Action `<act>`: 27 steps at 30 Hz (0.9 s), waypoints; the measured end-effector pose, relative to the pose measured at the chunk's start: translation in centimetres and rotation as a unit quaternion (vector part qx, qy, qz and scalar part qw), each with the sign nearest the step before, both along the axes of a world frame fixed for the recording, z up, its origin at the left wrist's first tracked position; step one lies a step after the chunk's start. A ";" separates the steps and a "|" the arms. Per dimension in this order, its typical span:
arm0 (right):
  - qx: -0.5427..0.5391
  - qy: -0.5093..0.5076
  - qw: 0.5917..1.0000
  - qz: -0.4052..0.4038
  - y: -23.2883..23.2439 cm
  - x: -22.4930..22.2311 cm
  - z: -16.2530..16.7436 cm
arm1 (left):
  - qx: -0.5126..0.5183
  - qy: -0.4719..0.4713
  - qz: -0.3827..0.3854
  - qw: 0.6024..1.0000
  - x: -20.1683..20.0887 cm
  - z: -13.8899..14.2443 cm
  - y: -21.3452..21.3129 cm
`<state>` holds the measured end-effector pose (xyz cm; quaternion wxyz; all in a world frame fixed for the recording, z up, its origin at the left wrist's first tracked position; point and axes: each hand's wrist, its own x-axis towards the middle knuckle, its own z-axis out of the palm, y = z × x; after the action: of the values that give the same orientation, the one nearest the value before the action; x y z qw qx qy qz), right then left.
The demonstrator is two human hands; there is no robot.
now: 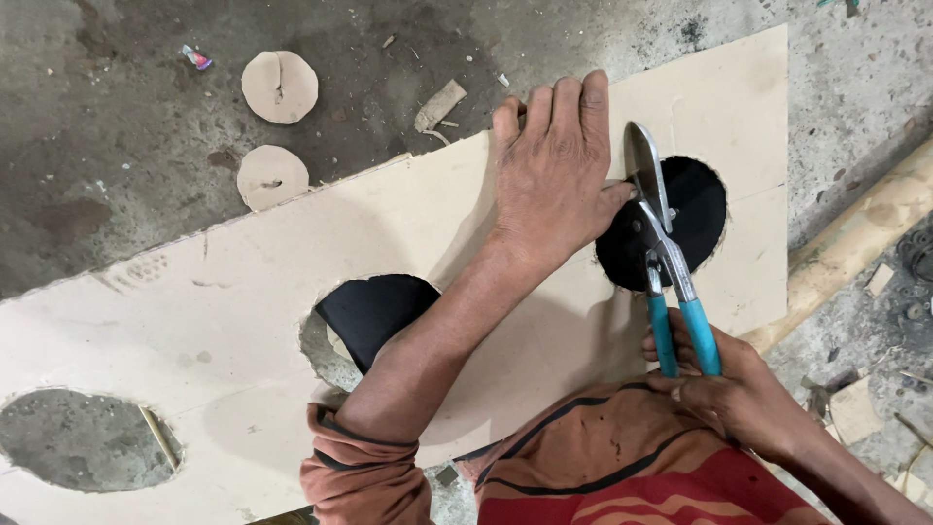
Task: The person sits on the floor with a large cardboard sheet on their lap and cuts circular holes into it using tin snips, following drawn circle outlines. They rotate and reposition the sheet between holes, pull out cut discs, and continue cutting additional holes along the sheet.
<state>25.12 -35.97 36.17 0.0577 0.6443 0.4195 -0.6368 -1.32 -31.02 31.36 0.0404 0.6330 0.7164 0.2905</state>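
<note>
- L hand (554,170) lay spread flat on board (243,321), thumb beside snips (661,243).
- R hand (724,384) gripped snip handles.
- Risk: blades near thumb; a slip could cut it.

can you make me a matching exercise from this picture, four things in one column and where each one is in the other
Things:
1. left hand
2. right hand
3. snips
4. cardboard discs

Places:
A. lying on the concrete floor beyond the sheet
B. gripping the blue handles
C. blades over the black round hole
D. pressed flat on the cardboard sheet

Pairs: 1-D, 2-B, 3-C, 4-A
</note>
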 end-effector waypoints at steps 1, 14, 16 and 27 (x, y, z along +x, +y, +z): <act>-0.003 -0.013 1.000 0.008 0.1 -0.1 0.0 | -0.006 -0.002 -0.002 1.000 0.0 0.0 0.0; 0.020 -0.039 0.999 0.012 1.2 0.3 -1.9 | -0.012 -0.010 -0.007 1.000 -0.3 -0.3 -0.3; 0.005 -0.065 0.998 -0.001 1.1 0.6 -2.7 | -0.014 -0.009 -0.010 1.000 -0.3 -0.2 -0.3; -0.097 -0.097 0.990 -0.038 2.5 1.4 -3.2 | -0.007 -0.009 -0.006 1.000 -0.4 -0.2 -0.2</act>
<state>26.53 -33.43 32.98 0.1359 0.7099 0.3228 -0.6110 -1.67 -31.27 31.19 0.0530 0.6344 0.7141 0.2912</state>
